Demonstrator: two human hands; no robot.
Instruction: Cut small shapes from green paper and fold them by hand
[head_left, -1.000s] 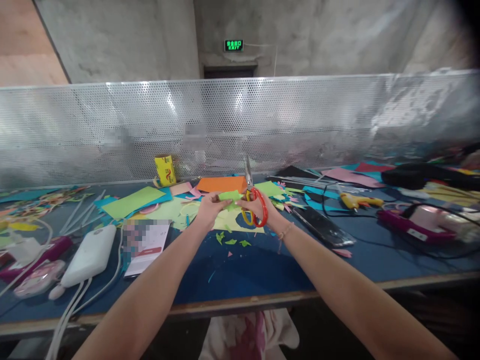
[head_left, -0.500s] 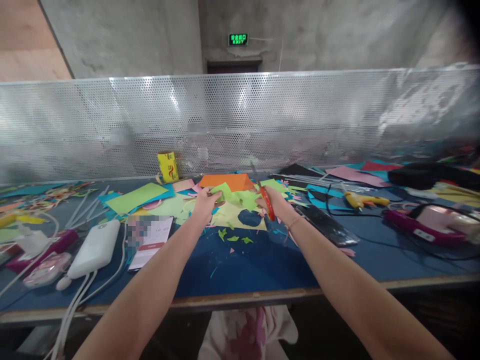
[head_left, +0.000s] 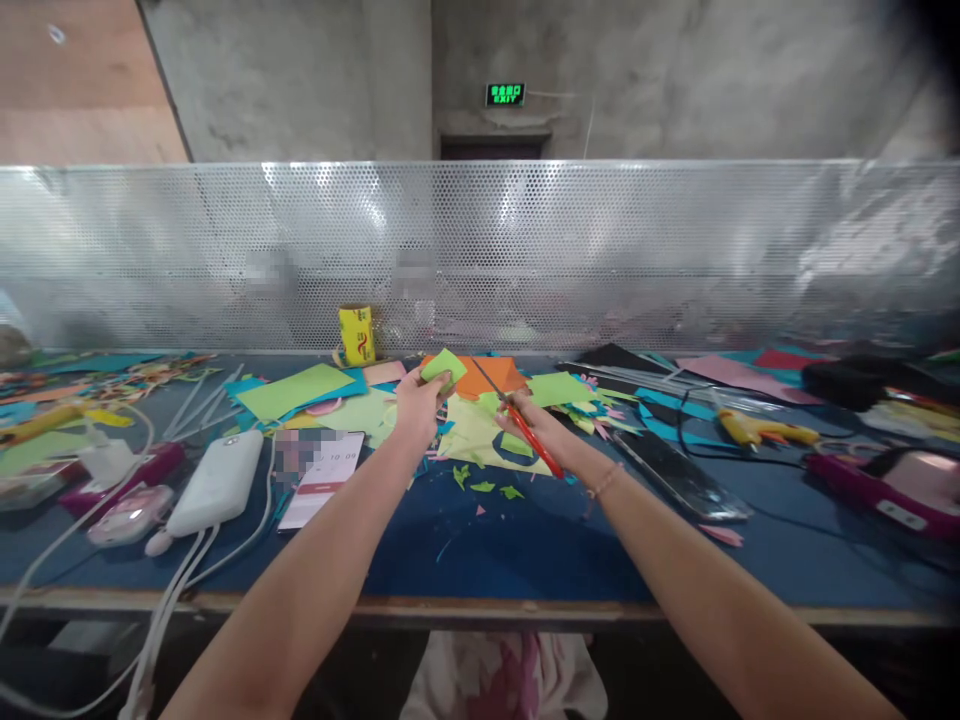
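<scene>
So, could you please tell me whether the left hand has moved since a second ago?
Yes: judged against the yellow box, the left hand has shifted leftward, closer to that box.

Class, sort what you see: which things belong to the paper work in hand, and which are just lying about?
Belonging:
- green paper piece, in the left hand
- red-handled scissors, in the right hand
- green scraps, probably offcuts

Apparently lying about:
- lit phone
- yellow box
- yellow glue gun

left hand (head_left: 418, 402): green paper (head_left: 447, 364) raised higher | scissors (head_left: 535, 438): tilted further left
</scene>
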